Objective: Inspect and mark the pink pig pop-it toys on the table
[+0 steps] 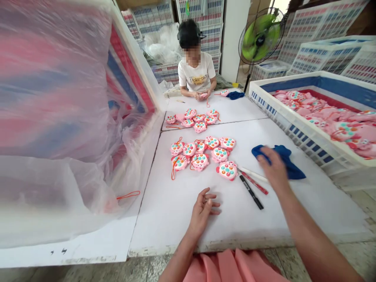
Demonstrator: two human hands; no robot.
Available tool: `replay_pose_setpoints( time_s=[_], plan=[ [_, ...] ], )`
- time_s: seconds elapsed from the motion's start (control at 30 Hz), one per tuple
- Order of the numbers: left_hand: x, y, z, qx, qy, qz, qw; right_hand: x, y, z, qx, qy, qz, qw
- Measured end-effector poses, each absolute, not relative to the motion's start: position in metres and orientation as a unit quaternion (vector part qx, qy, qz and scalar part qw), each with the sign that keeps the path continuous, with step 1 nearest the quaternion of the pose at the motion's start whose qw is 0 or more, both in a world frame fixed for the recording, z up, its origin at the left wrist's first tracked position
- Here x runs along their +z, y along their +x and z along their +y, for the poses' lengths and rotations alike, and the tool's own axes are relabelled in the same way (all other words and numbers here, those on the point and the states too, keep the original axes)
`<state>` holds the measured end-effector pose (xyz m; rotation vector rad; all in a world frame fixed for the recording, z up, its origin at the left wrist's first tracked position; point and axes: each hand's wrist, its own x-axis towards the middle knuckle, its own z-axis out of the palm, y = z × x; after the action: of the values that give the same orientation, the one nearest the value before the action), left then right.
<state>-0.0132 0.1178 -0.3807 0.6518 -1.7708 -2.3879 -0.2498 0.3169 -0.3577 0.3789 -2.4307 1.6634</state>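
Near the table's front edge, my left hand (205,207) rests with its fingers apart and nothing in it. My right hand (273,166), slightly blurred, is over the blue cloth (290,162) at the right; its fingertips touch or hover at the cloth, and which of the two is unclear. Several pink animal-shaped toys (228,170) with coloured dots and orange loops lie in a cluster beyond my left hand. Between my hands lie a black marker (251,192), a red pen (255,182) and a white stick (253,173), side by side and slanted.
Across the white table (170,219), a person (196,72) holds a pink toy near more toys (200,127). A white crate (296,129) full of pink toys stands right. Plastic-covered crates (58,98) fill the left. A green fan (260,37) stands behind.
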Motion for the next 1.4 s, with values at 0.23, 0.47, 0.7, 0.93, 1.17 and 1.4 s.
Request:
replay_pose_setpoints(
  time_s=[0.23, 0.47, 0.7, 0.93, 1.17, 1.4],
  plan=[
    [-0.386, -0.013, 0.113, -0.810, 0.197, -0.550, 0.055, -0.390, -0.196, 0.245, 0.235, 0.304, -0.923, 0.005],
    [-0.383, -0.016, 0.110, -0.822, 0.211, -0.526, 0.057, -0.384, -0.156, 0.264, 0.352, 0.461, -0.813, -0.059],
    [-0.374, -0.017, 0.110, -0.665, 0.233, -0.709, -0.027, -0.379, -0.149, 0.302, 0.464, 0.447, -0.736, -0.210],
    [-0.364, -0.052, 0.072, -0.472, 0.214, -0.850, 0.098, -0.366, -0.147, 0.302, 0.531, 0.348, -0.707, -0.313],
    [-0.384, -0.106, 0.053, -0.373, 0.161, -0.899, 0.166, -0.377, -0.148, 0.276, 0.597, 0.277, -0.628, -0.415],
    [-0.393, -0.085, 0.056, -0.414, 0.134, -0.884, 0.168, -0.397, -0.160, 0.243, 0.652, 0.148, -0.666, -0.330]
  ],
)
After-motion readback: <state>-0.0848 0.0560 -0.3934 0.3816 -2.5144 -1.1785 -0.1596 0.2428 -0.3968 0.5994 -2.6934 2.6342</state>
